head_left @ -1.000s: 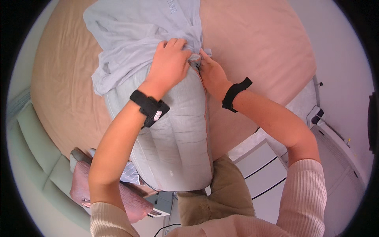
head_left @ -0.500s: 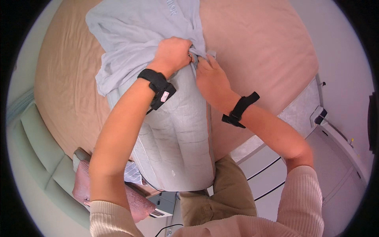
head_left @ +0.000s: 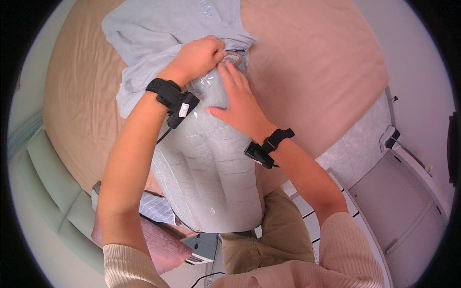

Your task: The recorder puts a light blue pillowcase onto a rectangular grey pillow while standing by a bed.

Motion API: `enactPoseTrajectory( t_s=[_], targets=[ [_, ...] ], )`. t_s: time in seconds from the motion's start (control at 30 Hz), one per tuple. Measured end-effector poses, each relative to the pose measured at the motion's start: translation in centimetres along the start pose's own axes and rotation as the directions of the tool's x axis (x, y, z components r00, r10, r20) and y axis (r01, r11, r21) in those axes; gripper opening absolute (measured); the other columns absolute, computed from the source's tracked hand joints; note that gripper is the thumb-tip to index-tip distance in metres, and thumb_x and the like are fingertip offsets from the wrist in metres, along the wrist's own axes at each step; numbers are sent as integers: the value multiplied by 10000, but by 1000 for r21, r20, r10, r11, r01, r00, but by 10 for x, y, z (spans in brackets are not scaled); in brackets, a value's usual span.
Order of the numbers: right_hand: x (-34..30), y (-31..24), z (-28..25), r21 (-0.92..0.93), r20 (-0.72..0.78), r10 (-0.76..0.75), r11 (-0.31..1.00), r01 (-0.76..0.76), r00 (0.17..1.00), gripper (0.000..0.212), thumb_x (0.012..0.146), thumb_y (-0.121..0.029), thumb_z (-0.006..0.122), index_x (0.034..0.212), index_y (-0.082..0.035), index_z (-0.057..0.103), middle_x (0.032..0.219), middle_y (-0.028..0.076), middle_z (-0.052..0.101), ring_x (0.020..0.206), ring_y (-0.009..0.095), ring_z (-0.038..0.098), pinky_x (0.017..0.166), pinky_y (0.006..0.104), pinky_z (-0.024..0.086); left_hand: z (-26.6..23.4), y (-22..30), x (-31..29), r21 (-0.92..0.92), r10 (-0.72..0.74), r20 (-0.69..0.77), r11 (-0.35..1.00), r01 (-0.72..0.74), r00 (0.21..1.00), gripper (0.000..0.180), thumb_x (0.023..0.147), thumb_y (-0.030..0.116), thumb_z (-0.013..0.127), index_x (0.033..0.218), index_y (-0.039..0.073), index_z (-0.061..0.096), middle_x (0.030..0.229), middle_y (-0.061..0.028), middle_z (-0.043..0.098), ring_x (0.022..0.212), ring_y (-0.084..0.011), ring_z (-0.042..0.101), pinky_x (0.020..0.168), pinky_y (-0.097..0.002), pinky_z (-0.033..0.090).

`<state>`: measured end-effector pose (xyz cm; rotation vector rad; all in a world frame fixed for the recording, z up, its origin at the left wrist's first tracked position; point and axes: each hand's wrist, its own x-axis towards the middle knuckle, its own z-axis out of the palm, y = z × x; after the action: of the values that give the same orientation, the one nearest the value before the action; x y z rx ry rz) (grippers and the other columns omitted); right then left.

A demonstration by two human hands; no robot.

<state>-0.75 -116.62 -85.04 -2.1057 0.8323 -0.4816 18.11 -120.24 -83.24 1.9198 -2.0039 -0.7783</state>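
Observation:
A light blue shirt (head_left: 144,36) with small lettering lies rumpled at the far end of a grey padded ironing board (head_left: 206,187) edged in orange piping. My left hand (head_left: 199,56) is closed at the shirt's near edge, its fingertips partly hidden in the folds. Just right of it, my right hand (head_left: 242,98) rests on the board's cover with its fingers stretched out and the thumb spread to the left. The orange-edged tip of the board shows beyond the right fingertips. Each of my wrists wears a black strap with a small black device.
The far end of the board lies over a bed with a peach sheet (head_left: 312,72); a pale green headboard (head_left: 53,168) stands at left. Pink cloth (head_left: 158,245) and a striped cloth (head_left: 156,210) lie beside my left arm. A light grey cabinet (head_left: 394,201) stands at right.
My right hand has left the shirt's edge, moving left and spreading flat on the board. My left hand has shifted slightly left and away. The board's orange-edged tip is now uncovered.

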Motion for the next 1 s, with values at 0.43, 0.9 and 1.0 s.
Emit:
enactPoseTrajectory(
  t_s=[0.43,0.9,1.0],
  targets=[
    [33,-22,-20,738,303,281,536,-410,911,581,731,-271,761,1201,-6,548,1256,143,539,1200,239,488,934,364,444,-38,-23,14,-108,-61,-63,993,54,996,203,914,191,557,874,-2,510,738,-139,562,682,-251,517,662,-368,426],
    [72,45,18,5,232,418,902,-431,878,479,843,-332,631,1213,-43,535,1153,180,625,1084,346,586,889,423,482,-21,25,-12,-52,197,-101,978,-203,975,70,882,51,517,902,-16,514,803,-108,524,807,-291,520,769,-338,415],
    [46,71,45,184,-102,282,948,-260,954,407,804,-269,652,1165,-96,574,1169,195,607,1063,399,576,915,439,476,3,48,-30,-154,110,21,982,-105,994,86,856,53,521,898,-19,499,852,-183,533,838,-398,523,761,-411,428]
  ],
)
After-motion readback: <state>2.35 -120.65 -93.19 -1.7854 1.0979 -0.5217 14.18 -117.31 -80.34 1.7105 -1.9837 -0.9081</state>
